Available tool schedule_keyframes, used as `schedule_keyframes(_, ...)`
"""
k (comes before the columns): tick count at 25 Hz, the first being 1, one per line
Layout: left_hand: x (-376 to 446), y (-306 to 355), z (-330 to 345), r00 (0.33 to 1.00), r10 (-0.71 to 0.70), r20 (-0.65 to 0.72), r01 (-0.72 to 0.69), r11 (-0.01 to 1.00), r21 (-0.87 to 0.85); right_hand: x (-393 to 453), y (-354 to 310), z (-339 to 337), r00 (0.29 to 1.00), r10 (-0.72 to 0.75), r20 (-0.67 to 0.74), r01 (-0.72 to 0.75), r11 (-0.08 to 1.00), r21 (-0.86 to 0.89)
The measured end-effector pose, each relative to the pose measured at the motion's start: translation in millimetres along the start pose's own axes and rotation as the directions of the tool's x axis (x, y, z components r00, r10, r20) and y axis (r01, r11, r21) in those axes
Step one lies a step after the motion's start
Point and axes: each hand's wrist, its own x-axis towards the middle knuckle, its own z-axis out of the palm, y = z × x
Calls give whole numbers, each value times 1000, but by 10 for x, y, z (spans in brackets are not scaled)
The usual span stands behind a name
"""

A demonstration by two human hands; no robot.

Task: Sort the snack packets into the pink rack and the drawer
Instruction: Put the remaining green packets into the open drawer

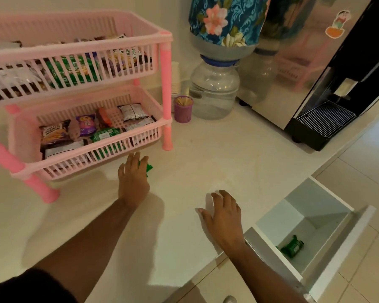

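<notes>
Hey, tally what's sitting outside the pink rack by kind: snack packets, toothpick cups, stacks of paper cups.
Green snack packets: 2, the green packet on the counter under the left hand and the green packet in the open white drawer
Purple plastic cup of toothpicks: 1
Stack of white paper cups: 1
Total: 4

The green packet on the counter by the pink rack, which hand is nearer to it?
Left. The left hand lies over the green packet, fingers covering most of it. The right hand hovers apart, near the open drawer.
</notes>
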Motion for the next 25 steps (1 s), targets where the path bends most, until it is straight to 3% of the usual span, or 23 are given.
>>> schedule_keyframes(6,120,-147,82,983,50,174,-74,988,133,-60,27,145,988,36,151,-25,997,-73)
schedule_keyframes(19,114,72,198,989,66,134,-94,972,213,-79,115,250,978,13,206,-12,1000,-7)
schedule_keyframes(25,30,743,464,979,182,95,-189,980,65,-132,513,107,982,-44,186,35,998,53)
